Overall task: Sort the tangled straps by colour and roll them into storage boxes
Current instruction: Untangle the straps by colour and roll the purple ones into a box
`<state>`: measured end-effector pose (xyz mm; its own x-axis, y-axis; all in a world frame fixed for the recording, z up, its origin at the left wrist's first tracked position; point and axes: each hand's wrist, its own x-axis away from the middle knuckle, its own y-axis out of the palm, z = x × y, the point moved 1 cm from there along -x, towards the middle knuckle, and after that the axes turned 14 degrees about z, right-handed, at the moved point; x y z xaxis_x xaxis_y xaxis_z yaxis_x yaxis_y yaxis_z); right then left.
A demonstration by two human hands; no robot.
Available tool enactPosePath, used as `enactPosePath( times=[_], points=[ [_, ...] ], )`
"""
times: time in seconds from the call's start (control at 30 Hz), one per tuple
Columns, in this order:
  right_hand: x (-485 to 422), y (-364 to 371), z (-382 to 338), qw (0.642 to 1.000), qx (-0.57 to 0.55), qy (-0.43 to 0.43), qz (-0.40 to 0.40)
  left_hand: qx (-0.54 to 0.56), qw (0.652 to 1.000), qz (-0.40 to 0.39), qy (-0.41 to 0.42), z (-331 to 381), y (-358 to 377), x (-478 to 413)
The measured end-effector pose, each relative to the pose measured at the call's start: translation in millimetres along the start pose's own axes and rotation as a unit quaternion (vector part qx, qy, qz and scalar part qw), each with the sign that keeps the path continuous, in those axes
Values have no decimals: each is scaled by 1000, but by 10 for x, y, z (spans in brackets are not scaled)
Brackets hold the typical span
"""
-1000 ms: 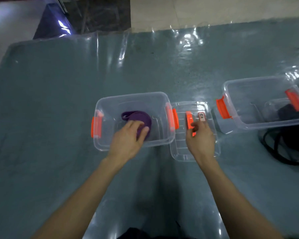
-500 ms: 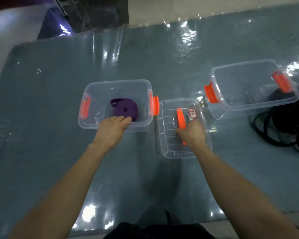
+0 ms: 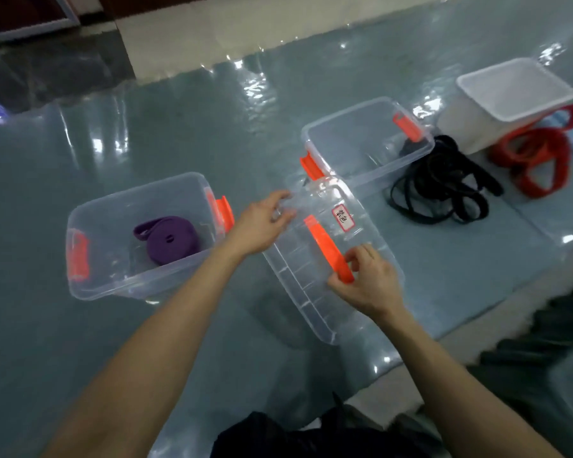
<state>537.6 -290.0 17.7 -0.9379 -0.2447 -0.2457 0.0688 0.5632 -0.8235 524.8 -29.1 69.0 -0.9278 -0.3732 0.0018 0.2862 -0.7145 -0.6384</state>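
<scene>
A rolled purple strap [image 3: 169, 238] lies inside the clear storage box [image 3: 119, 285] with orange latches at the left. Both hands hold the clear lid [image 3: 315, 292] with an orange handle and a white label, raised off the table to the box's right. My left hand [image 3: 262, 223] grips the lid's far left edge. My right hand [image 3: 368, 282] pinches the near end of the orange handle. A second clear box [image 3: 368, 133] stands behind the lid. Tangled black straps [image 3: 444, 183] lie right of it, and red straps [image 3: 536, 157] further right.
A white opaque box [image 3: 516, 90] stands at the far right above the red straps, with something light blue beside it. The table is covered in glossy blue-grey plastic; its near edge runs at the lower right. Dark cloth lies below that edge.
My left hand left the box with the purple strap and took the lid's far edge. My right hand gripped the handle and the lid rose off the table. The camera swung right.
</scene>
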Motion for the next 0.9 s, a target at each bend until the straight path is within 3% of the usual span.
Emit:
enactPosePath(
  times=[0.07, 0.13, 0.23, 0.27, 0.37, 0.43, 0.6, 0.77, 0.9],
  points=[
    [-113, -83, -105, 994, -12, -72, 79, 162, 984, 30, -68, -31, -39, -45],
    [-283, -102, -299, 974, -27, -137, 176, 250, 955, 124, -103, -146, -269, -39],
    [-564, -35, -715, 955, -81, -106, 265, 308, 903, 264, -141, -473, -820, 119],
    [-630, 26, -889, 961, -115, -65, 242, 316, 886, 306, -149, -611, -1021, 205],
    [-778, 308, -1479, 967, -244, 44, 55, 314, 847, 393, -172, -966, -1489, 534],
    [-849, 511, -1820, 967, -253, 33, -15, 285, 827, 442, -201, -1170, -1656, 756],
    [-971, 998, -2416, 976, -198, -54, -73, 106, 811, 521, -244, -1588, -1889, 1134],
    [-868, 1400, -2428, 979, -101, -63, -163, 38, 828, 460, -320, -1970, -1786, 1123],
    [-641, 1529, -2235, 982, -102, -64, -147, 40, 825, 461, -323, -2125, -1643, 1241]
  ],
)
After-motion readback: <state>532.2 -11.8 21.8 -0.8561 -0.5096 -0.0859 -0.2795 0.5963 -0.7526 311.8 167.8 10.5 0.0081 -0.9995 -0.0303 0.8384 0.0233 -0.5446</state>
